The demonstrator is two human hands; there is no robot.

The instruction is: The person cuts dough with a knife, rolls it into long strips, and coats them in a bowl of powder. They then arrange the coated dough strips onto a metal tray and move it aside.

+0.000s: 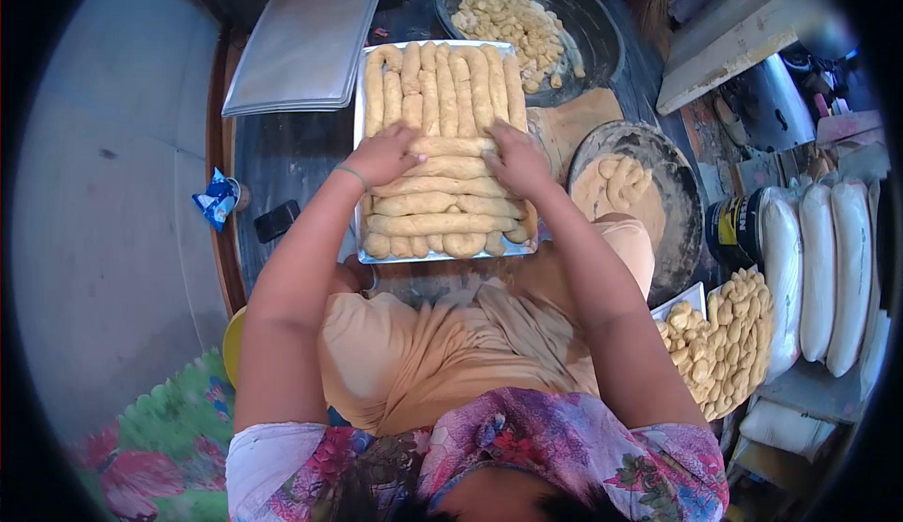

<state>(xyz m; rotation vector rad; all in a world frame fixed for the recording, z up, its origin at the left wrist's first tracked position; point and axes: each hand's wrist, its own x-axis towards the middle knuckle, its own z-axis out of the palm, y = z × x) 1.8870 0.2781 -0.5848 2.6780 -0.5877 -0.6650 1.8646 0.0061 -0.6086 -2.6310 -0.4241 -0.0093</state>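
A metal tray (359, 99) in front of me is filled with long yellowish dough ropes. The far ones (447, 99) lie lengthwise, the nearer ones (442, 204) run crosswise, and short pieces line the near edge. My left hand (384, 153) has its fingers curled over the left end of a crosswise dough rope (450, 149), just below the lengthwise ones. At that rope's right end, my right hand (517, 157) grips it in the same way, fingers bent down. The undersides of both hands are hidden.
Back left lies a stack of flat trays (306, 40). A black basin (602, 38) with dough pieces stands behind, and a floured round pan (691, 193) is at right. Dough pieces (734, 339) fill trays lower right. A phone (277, 222) and blue packet (218, 198) lie left.
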